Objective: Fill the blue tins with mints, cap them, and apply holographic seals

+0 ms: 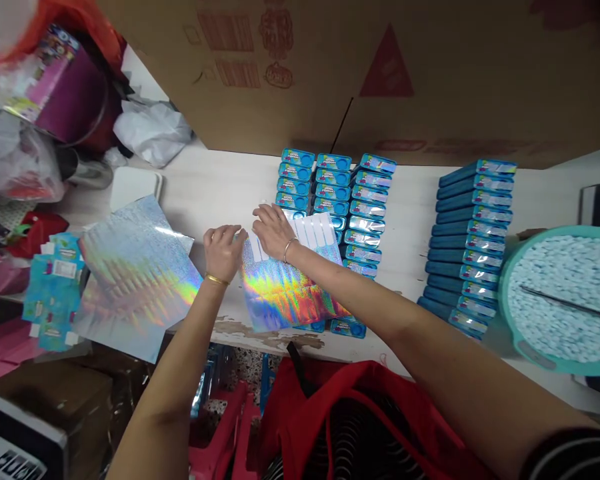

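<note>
Both hands (250, 243) (bare) touch holographic sheet (285, 290)

A holographic foil sheet (287, 293) is seen as glossy, mirror-smooth film with rainbow sheen, its top edge lined with white matt paper strips; a larger stack of foil sheets (135, 280) is finished alike; the small blue boxes (330, 193) are made of printed card with shiny clear plastic windows; the table (220, 180) is surfaced in pale, matt wood-look laminate, chipped and rough at its front edge; the carton (380, 73) is of plain brown matt cardboard; the teal basin (510, 320) is of smooth plastic; thin polished metal bangles (216, 279) are worn at the wrists.
</note>
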`<state>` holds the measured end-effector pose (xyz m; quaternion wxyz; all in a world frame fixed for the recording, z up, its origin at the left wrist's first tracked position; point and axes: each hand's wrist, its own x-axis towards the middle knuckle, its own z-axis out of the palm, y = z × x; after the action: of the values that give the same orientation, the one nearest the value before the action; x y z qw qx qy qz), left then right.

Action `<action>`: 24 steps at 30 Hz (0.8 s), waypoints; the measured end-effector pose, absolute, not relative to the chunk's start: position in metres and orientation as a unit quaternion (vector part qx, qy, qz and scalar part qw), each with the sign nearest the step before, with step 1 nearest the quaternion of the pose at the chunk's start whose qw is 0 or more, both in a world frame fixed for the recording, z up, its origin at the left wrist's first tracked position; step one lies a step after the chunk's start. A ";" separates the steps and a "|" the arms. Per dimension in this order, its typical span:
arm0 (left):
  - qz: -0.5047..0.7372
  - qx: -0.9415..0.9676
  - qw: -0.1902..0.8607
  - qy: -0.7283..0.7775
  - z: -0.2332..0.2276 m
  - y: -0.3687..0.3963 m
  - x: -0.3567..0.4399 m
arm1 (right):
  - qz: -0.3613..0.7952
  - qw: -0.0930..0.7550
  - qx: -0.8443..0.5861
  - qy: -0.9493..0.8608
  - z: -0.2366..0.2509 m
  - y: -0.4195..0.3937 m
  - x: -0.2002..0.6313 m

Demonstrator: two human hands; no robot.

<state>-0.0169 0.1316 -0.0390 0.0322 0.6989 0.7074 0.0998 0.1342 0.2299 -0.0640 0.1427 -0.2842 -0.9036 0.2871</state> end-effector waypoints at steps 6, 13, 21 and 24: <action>0.133 0.687 0.026 0.714 -0.038 0.098 0.006 | 0.277 0.145 -0.284 -0.906 -0.073 0.229 0.132; 0.308 0.553 0.099 0.768 0.023 0.046 0.065 | 0.347 0.200 -0.277 -0.874 -0.063 0.230 0.133; 0.560 0.162 0.360 0.729 0.059 0.073 0.136 | 0.626 0.255 -0.397 -0.621 0.011 0.158 0.257; 0.513 0.181 0.441 0.714 0.046 0.076 0.171 | 0.651 0.254 -0.454 -0.553 0.022 0.129 0.316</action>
<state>0.1709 0.0758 0.0459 0.4405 0.1808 0.7141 0.5132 0.3155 0.1288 0.0216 0.2542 -0.4541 -0.5526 0.6510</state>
